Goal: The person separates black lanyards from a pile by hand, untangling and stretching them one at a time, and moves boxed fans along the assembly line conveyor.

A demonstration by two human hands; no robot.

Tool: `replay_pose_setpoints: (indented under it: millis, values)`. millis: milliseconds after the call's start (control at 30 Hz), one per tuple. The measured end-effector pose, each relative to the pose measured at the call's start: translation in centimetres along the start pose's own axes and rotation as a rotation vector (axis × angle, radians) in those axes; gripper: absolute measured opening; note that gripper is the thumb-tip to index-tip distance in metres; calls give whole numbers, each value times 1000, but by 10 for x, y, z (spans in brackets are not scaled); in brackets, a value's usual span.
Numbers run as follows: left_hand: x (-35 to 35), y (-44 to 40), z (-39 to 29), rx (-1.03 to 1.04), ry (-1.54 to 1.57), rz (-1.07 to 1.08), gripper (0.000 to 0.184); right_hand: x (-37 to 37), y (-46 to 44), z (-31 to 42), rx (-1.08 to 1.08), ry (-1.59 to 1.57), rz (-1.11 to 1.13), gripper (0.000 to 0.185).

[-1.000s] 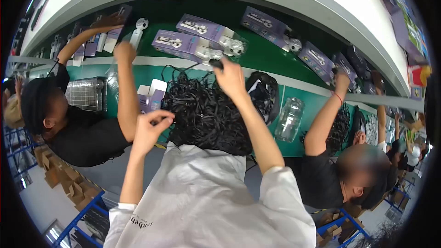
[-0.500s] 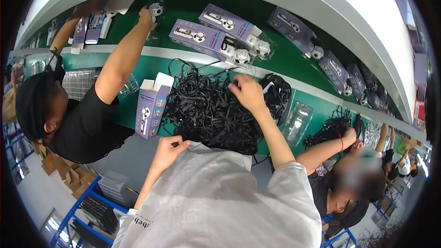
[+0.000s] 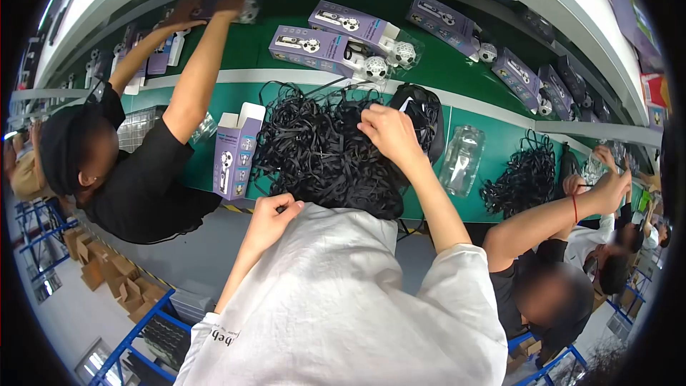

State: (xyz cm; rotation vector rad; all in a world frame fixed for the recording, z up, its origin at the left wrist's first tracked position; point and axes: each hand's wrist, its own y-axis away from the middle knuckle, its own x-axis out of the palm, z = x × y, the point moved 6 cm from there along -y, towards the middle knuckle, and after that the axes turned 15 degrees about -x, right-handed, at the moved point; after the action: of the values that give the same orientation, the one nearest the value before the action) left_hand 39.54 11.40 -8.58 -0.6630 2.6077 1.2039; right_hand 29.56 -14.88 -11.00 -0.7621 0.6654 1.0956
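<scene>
Black straps (image 3: 314,157) heaped mid-frame
Right hand (image 3: 391,133) over their right side, left hand (image 3: 272,219) lower left; fingers curled, cannot tell whether pinching anything.

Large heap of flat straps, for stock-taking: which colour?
The large heap of flat straps is black, clearest in head view.

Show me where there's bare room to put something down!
On the table, between the clear tray and the smaller strap pile; also the darker green surface left of the paired purple boxes. The middle is crowded: the big strap pile sits between an open box and a black bag.
</scene>
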Motion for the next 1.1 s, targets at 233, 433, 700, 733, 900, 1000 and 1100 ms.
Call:
replay_pose_setpoints:
  millis: [233,433,700,733,900,1000,1100]
  values:
    - [19,19,8,41,7,-8,30,-30,-2,9,119,-64,310,30]
    - [45,14,8,106,12,9,30,-63,-9,22,110,4,451,16]
    - [59,18,4,142,-3,7,29,-67,-11,26,-10,144,479,12]
    - [60,17,4,131,-9,11,29,-75,-13,28,3,103,439,11]
    - [65,19,-4,33,-45,46,27,-98,-20,37,-14,-272,319,12]
    - [64,16,-10,81,-10,26,29,-92,-21,39,-49,-394,262,15]
    - [61,12,-12,137,36,-4,21,-69,-22,37,-76,-510,253,16]
